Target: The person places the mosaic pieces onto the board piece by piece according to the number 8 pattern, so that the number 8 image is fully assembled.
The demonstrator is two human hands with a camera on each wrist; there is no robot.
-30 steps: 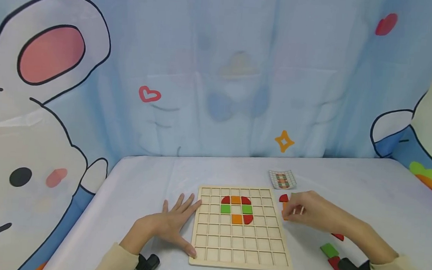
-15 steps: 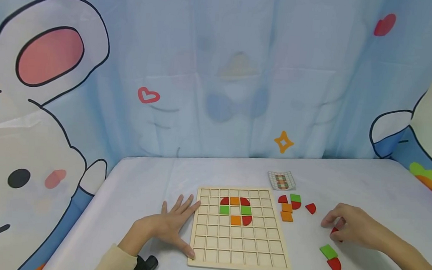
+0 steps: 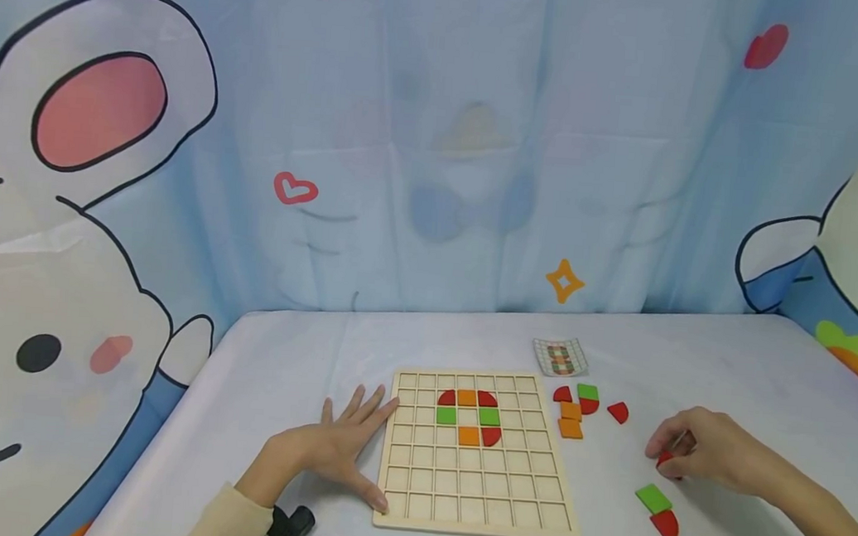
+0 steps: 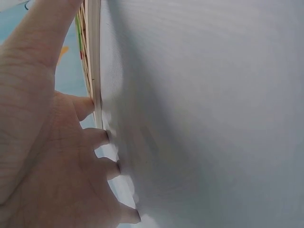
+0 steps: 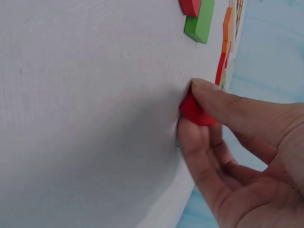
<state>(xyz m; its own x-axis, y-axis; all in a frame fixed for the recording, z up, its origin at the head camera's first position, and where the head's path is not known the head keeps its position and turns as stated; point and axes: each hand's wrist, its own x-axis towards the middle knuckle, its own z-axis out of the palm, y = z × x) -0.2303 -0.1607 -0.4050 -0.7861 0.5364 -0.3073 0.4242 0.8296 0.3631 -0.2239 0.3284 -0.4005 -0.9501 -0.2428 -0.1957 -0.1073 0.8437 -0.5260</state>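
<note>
My left hand (image 3: pixel 337 453) lies with spread, straight fingers at the left edge of the wooden grid board (image 3: pixel 450 502), its thumb and index finger touching the frame. Red quarter-round, orange square and green square blocks fill several cells in the board's upper middle. Right of the board, my right hand (image 3: pixel 711 454) pinches a red quarter-round block (image 5: pixel 197 111) between thumb and fingers, low over the cloth. That block is mostly covered by the fingers in the head view. Close by lie a green square block (image 3: pixel 654 499) and another red quarter-round block (image 3: pixel 665 527).
Two orange square blocks (image 3: pixel 570 428) lie beside the board's right edge, near a red quarter-round (image 3: pixel 562 394), a green square (image 3: pixel 588 392) touching another red one, and a lone red quarter-round (image 3: pixel 617 412). Behind them lies a pattern card (image 3: pixel 560 358). A printed curtain (image 3: pixel 438 136) hangs at the back.
My right hand has moved right and toward me, from the orange blocks beside the board to the red quarter-round block it now pinches. My left hand stays in place.
</note>
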